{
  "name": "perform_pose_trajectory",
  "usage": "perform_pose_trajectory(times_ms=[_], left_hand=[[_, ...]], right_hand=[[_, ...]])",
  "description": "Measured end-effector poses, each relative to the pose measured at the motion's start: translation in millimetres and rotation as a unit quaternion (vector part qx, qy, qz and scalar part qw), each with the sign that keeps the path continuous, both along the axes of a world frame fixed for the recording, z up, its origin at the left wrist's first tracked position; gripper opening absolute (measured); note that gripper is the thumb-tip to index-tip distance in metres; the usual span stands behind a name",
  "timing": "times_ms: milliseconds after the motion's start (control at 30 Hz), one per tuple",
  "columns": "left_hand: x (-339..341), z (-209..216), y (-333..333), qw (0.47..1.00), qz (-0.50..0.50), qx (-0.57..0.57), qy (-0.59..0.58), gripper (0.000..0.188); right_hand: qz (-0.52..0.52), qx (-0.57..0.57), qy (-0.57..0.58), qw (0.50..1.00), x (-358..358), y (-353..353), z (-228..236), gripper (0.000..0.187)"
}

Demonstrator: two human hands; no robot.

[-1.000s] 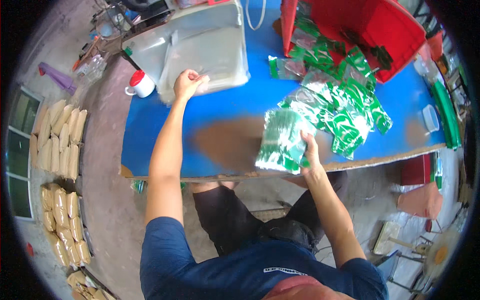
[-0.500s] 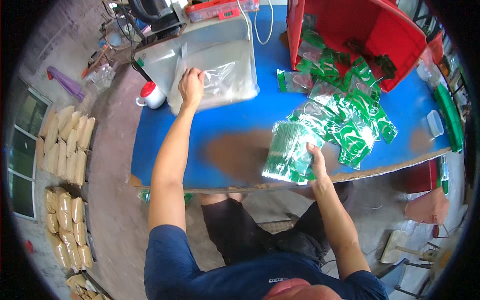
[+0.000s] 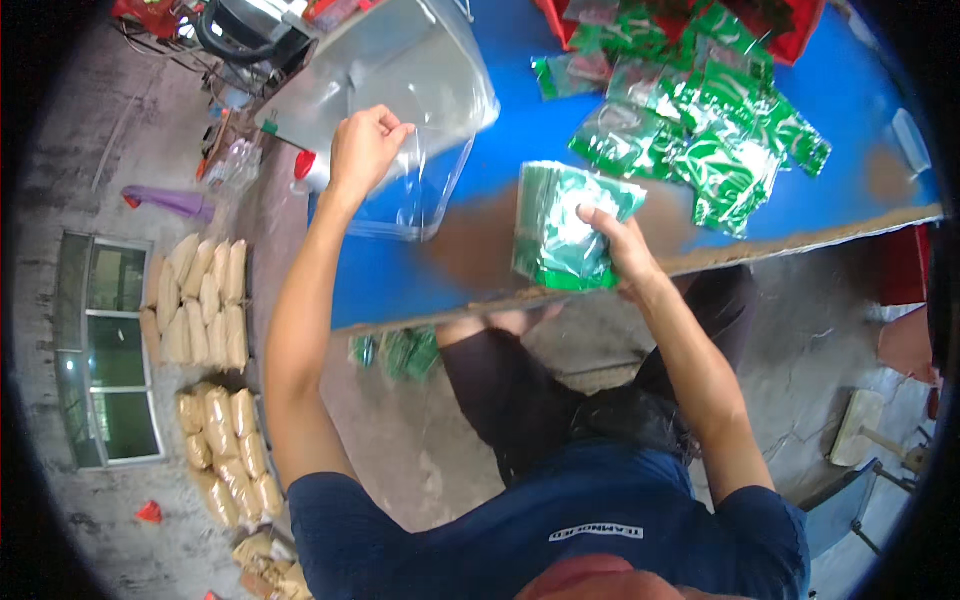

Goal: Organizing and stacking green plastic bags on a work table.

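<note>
My left hand (image 3: pixel 368 150) has its fingertips pinched on the edge of a clear plastic bag (image 3: pixel 425 195), which spreads out beside it over the blue table. Behind it lies a stack of clear bags (image 3: pixel 430 75). My right hand (image 3: pixel 625 248) grips a thick stack of green and clear packets (image 3: pixel 560 225), thumb on top, just above the table's near edge. Past the right hand, a loose pile of similar green packets (image 3: pixel 730 140) covers the table.
A red bin (image 3: pixel 800 30) stands at the far right of the blue table (image 3: pixel 490 225). A red-lidded white mug (image 3: pixel 308 168) is partly hidden near my left forearm. More green packets (image 3: pixel 405 352) lie under the table. Brown filled bags (image 3: pixel 205 310) are stacked at left.
My left hand has drawn a clear bag off the stack toward me. My right hand still holds the packets, now tilted differently. The whole view has shifted.
</note>
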State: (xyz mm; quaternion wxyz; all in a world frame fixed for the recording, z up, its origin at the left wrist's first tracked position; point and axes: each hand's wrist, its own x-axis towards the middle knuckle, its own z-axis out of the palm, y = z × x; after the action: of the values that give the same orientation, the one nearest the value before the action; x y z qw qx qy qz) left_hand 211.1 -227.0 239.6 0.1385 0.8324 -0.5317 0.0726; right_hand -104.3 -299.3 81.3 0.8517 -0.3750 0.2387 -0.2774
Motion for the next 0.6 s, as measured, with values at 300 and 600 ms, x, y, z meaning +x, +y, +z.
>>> perform_pose_trajectory(times_ms=[300,600], left_hand=[[-63,-16,36,0.981,0.022,-0.066,0.180,0.023],[-120,-35,73,0.935,0.003,-0.172,0.310,0.016]], right_hand=[[0.138,-0.143,0.001,0.980,29,76,65,0.051],[-0.013,0.134,-0.064,0.989,84,69,28,0.034]])
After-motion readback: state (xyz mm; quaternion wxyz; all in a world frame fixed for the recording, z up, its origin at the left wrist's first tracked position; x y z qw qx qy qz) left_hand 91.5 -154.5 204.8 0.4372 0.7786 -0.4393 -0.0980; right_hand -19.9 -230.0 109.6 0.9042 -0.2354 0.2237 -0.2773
